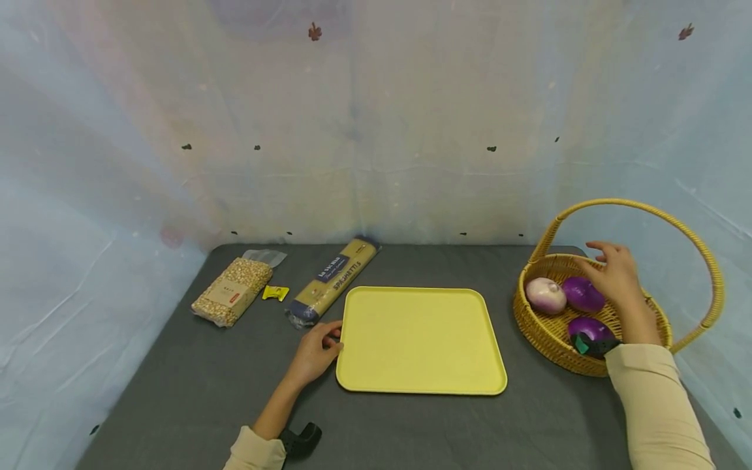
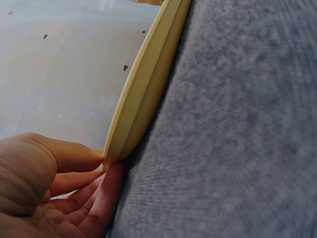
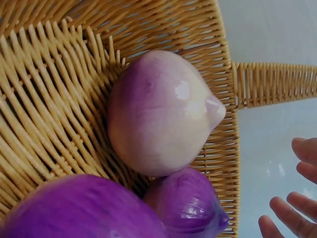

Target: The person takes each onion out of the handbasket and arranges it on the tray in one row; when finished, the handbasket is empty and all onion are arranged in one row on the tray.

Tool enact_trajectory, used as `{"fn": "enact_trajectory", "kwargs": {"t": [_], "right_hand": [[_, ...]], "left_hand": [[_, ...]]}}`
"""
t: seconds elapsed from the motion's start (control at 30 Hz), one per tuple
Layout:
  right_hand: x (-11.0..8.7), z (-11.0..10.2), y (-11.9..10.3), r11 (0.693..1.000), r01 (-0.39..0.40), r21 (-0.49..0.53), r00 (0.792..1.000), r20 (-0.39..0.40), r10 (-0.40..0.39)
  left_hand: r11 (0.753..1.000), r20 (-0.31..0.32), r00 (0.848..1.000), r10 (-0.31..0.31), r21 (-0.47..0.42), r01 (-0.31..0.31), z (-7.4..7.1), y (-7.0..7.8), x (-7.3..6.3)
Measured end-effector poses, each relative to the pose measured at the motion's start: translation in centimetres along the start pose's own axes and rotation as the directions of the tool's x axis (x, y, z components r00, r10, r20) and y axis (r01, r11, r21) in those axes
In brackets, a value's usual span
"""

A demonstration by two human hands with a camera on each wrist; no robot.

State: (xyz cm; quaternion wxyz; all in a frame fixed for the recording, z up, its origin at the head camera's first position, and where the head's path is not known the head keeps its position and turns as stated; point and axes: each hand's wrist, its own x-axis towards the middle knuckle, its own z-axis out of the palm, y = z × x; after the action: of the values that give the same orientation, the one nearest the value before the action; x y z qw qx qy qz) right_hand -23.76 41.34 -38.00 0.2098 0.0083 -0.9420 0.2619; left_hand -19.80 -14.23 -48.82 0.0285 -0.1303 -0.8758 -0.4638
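Note:
My left hand [image 1: 314, 352] is at the left edge of a yellow rectangular tray [image 1: 423, 339] lying on the table. In the left wrist view its thumb and fingers pinch the tray's rim [image 2: 133, 104]. Over the wicker basket [image 1: 543, 339] on the right, my right hand [image 1: 613, 271] hovers with fingers spread and nothing in them. Inside the basket are a pale, purple-tinged onion [image 1: 545, 295] and two deep purple onions, one [image 1: 583, 294] beside it and another [image 1: 590, 328] nearer me, partly covered by the wrist strap. The right wrist view shows the pale onion [image 3: 158, 114] close up.
A tall arched handle [image 1: 702, 251] rises over the basket. Left of the tray lie a spaghetti packet [image 1: 335, 281], a small yellow wrapped piece [image 1: 275, 292] and a clear bag of pale kernels [image 1: 234, 290]. A pale curtain [image 1: 382, 130] hangs behind the grey-covered table [image 1: 470, 431].

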Motion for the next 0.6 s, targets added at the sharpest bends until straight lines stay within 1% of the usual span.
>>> {"fn": "enact_trajectory", "kwargs": {"t": [0.23, 0.37, 0.43, 0.6], "right_hand": [[0.2, 0.5, 0.9, 0.999, -0.009, -0.033, 1.0, 0.023, 0.009], [0.2, 0.8, 1.3, 0.998, -0.027, -0.061, 0.998, 0.055, 0.031], [0.1, 0.9, 1.6, 0.997, -0.034, -0.071, 0.997, 0.068, 0.039], [-0.4, 1.5, 2.6, 0.995, -0.059, -0.081, 0.992, 0.104, 0.067]], "left_hand": [[1.0, -0.008, 1.0, 0.0, 0.015, 0.0, 0.0, 0.1, 0.0], [1.0, -0.009, 1.0, -0.008, 0.012, 0.008, 0.0, 0.1, 0.1], [1.0, -0.009, 1.0, -0.016, 0.006, 0.016, 0.0, 0.0, 0.1], [1.0, -0.002, 1.0, -0.011, -0.001, 0.011, 0.0, -0.1, 0.0]]}}
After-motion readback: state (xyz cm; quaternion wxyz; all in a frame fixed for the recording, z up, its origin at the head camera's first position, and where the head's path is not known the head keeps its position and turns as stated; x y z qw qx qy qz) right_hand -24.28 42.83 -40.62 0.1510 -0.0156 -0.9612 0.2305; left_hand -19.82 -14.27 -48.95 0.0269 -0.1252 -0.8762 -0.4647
